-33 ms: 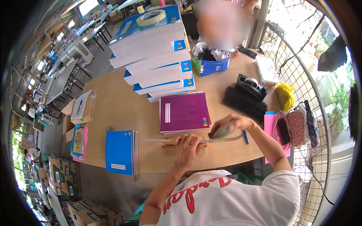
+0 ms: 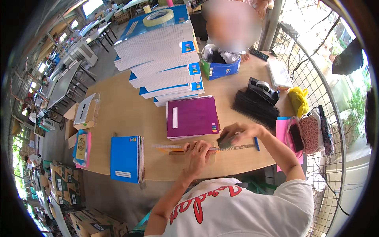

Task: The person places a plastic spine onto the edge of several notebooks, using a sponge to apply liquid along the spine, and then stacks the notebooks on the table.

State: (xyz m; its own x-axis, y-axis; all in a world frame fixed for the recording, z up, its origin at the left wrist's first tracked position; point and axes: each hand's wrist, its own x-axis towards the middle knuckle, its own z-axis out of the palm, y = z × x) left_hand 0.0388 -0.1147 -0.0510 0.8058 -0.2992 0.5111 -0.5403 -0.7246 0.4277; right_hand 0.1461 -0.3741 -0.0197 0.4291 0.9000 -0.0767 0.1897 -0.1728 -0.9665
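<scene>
My left hand (image 2: pixel 196 153) is closed around a notebook (image 2: pixel 173 149) standing on edge, with a white upper edge and some orange showing below. A thin spiral wire (image 2: pixel 241 147) runs out from the notebook's right end. My right hand (image 2: pixel 239 132) grips a dark grey-green pad-like block (image 2: pixel 226 141), which rests on or just over the wire beside the notebook. Its exact kind cannot be made out. Just beyond my hands lies a small pile topped by a purple spiral notebook (image 2: pixel 193 117). To the left sit several blue spiral notebooks (image 2: pixel 125 159).
A tall stack of blue-covered notebooks (image 2: pixel 158 43) bears a tape roll (image 2: pixel 158 18). To the right are black spiral coils (image 2: pixel 256 108), a tape dispenser (image 2: pixel 263 91), a blue pen (image 2: pixel 257 143) and yellow string (image 2: pixel 299 101). Another person sits beyond a blue-green box (image 2: pixel 221 70).
My right hand and the block have shifted slightly left and down along the wire. The left hand keeps its hold on the notebook.
</scene>
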